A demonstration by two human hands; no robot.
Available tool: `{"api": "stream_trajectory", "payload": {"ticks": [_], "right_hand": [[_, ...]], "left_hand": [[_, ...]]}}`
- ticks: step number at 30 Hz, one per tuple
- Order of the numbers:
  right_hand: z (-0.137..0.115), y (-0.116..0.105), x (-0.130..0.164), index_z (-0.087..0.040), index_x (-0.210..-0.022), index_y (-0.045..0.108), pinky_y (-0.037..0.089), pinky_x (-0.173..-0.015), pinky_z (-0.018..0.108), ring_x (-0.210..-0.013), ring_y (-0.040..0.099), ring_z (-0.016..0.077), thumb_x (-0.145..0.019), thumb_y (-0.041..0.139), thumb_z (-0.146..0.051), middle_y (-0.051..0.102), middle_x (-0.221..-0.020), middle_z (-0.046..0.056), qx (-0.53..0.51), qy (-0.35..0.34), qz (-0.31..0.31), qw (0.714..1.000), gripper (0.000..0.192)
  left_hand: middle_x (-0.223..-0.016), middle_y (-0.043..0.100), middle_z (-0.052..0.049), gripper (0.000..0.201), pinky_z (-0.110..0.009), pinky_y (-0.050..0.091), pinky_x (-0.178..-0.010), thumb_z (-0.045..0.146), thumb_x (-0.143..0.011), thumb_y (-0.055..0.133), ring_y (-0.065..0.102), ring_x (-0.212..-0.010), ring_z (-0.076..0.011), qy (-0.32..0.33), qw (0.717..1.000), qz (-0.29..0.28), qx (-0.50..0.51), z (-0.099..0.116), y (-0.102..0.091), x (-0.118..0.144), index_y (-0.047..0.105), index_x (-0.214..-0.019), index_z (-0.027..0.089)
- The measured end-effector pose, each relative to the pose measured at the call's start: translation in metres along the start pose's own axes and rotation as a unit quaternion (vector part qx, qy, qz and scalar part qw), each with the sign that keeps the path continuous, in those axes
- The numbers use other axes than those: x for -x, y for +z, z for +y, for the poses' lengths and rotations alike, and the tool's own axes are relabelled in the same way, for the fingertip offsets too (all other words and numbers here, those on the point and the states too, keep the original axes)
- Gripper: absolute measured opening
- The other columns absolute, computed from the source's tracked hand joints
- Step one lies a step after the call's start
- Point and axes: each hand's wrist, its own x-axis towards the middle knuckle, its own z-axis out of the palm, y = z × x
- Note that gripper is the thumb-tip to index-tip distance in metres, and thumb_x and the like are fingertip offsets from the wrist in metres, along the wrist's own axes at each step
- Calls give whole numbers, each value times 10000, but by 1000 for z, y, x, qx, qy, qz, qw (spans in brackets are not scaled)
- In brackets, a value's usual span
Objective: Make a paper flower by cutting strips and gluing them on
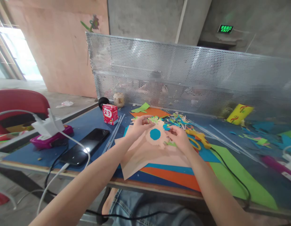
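Denim-covered knees [145,210] sit lowest in view, under the table edge, with both forearms reaching out above them. Between the hands, held just above the paper pile, is a pale pink cut-out [157,136] with a blue disc [155,134] on its middle. The left hand [139,125] pinches its upper left edge with fingers curled over it, and the right hand [178,137] pinches the right edge between thumb and fingertips, so the piece stays flat and facing up, seemingly so the disc can be seen and pressed. Beneath lies a large pink sheet [138,157], on top of blue, orange and green sheets [232,169] spread on the blue table [89,122]. Just right of the right hand lies a yellow glue gun [200,137] with its black cord trailing off the table edge. Paper scraps [178,119] litter the area behind. Farther left are a black phone [85,147] on a cable and a red carton [110,114]. A perforated metal screen [183,72] closes the back.
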Motion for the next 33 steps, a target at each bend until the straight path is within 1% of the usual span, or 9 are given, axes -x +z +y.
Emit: {"api": "stream_trajectory", "payload": {"ticks": [4, 10, 14, 17, 23, 27, 29, 31, 33], "right_hand": [[1, 0, -1, -177, -706, 537, 385, -501, 252, -573, 504, 145, -667, 593, -374, 524, -614, -4, 0, -3, 0, 1000, 209], [0, 2, 0, -181, -721, 534, 372, -475, 245, -520, 476, 126, -663, 589, -386, 514, -589, -16, -6, 1, -1, 1000, 220], [-1, 1, 1, -180, -719, 529, 387, -495, 250, -554, 494, 137, -660, 587, -385, 517, -613, -8, -10, 4, -5, 1000, 221], [1, 1, 0, -184, -701, 518, 377, -482, 247, -537, 479, 132, -666, 581, -379, 499, -595, -15, -10, 4, -9, 1000, 209], [6, 0, 0, -192, -699, 514, 358, -471, 240, -515, 456, 123, -683, 575, -346, 487, -578, -25, -2, -3, -7, 1000, 167], [5, 0, 0, -188, -707, 533, 372, -478, 246, -539, 476, 135, -665, 587, -363, 509, -603, -12, -5, 0, -4, 1000, 189], [4, 1, 1, -184, -706, 544, 382, -486, 250, -553, 489, 141, -655, 595, -369, 521, -610, -7, -11, 1, -3, 1000, 198], [3, 2, 0, -182, -697, 556, 381, -483, 250, -543, 490, 139, -640, 610, -366, 526, -596, -9, -19, 4, 1, 1000, 199], [3, 1, 0, -182, -685, 565, 372, -468, 248, -511, 480, 132, -621, 625, -363, 529, -571, -15, -29, 10, 16, 999, 202]], "left_hand": [[-664, 576, 18, 484, -236, 399, -613, 244, -566, 711, 542, -609, -88, -9, 1000, 8, -5, 0, 0, 0, 555, -1010, 131], [-657, 572, 23, 528, -239, 388, -603, 249, -578, 698, 525, -592, -81, -10, 999, 22, -32, 1, 0, -1, 547, -1068, 122], [-658, 569, 27, 611, -242, 393, -634, 213, -565, 705, 545, -645, -94, -12, 1000, 8, -20, 1, 2, -1, 505, -1132, 108], [-663, 574, 27, 656, -243, 394, -632, 207, -554, 711, 551, -649, -98, -15, 1000, 0, -17, 1, 2, -1, 481, -1161, 104], [-632, 581, 30, 627, -230, 378, -572, 236, -571, 711, 516, -566, -77, -20, 999, 9, -44, 0, 0, -1, 503, -1146, 98], [-521, 540, 56, 608, -235, 382, -572, 242, -576, 712, 506, -530, -83, -40, 997, 25, -53, 1, 0, 0, 524, -1132, 83], [-501, 536, 57, 600, -241, 392, -579, 232, -566, 719, 517, -534, -92, -48, 997, 29, -48, 1, 0, 0, 536, -1118, 85], [-578, 589, 32, 622, -248, 412, -615, 214, -557, 724, 553, -592, -104, -47, 998, 24, -28, -1, 1, 0, 519, -1135, 104], [-746, 643, -16, 655, -262, 432, -689, 208, -561, 720, 590, -723, -127, -32, 999, 24, 2, -3, 1, -2, 486, -1169, 140]]}}
